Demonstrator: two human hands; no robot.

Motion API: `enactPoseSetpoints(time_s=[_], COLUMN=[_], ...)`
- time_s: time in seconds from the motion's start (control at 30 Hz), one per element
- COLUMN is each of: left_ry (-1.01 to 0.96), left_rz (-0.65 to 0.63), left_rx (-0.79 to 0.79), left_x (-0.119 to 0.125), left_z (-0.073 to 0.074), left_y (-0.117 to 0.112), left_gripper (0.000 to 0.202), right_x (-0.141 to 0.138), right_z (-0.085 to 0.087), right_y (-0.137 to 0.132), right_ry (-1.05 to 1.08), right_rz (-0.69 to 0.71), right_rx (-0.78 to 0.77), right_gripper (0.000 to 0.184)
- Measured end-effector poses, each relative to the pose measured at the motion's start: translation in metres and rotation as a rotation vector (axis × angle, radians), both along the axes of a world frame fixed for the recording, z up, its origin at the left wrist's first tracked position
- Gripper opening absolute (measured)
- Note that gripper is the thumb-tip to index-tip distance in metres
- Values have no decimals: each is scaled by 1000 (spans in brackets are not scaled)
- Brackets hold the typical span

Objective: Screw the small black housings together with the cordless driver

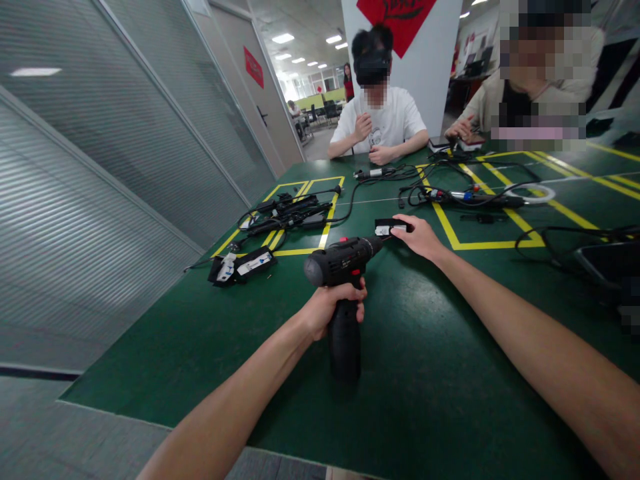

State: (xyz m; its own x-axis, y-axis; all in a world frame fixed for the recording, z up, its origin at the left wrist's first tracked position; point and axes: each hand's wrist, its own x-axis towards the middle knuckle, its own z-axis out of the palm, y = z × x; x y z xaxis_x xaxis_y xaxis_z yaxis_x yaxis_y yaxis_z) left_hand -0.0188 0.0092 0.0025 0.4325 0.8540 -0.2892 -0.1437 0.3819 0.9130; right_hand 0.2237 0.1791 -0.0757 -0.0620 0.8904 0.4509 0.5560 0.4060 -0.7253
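Note:
My left hand (334, 305) is wrapped round the grip of a black cordless drill (341, 267), which it holds above the green table (430, 373) with the nose pointing away to the right. Just beyond the drill's tip lies a small black block with a white label (387, 229). My right hand (421, 237) reaches out to that block, fingers closed on its right end.
Two black labelled packs (243, 265) lie at the left, with a tangle of black cables and devices (290, 212) behind them. More cables, a pen-like tool (467, 196) and a white ring (539, 194) lie among yellow floor-tape lines. Two people sit at the far side.

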Motion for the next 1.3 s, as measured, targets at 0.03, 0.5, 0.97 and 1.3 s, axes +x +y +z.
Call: enactPoseSetpoints(time_s=[0.03,0.5,0.97,1.3], left_ry=[1,21,18,18], left_rz=[-2,4,16,20], left_rx=[4,21,9,4], left_x=[0,1,1,1], left_z=[0,2,1,2], left_y=[0,0,-1,-1], left_gripper=[22,26,26,25], right_x=[0,1,1,0], right_z=[0,2,0,0], right_y=[0,1,1,0], right_ry=[-1,-1,-2,-9], right_rz=[0,16,8,4], right_rx=[0,-5,10,21], right_gripper=[43,43,43,43])
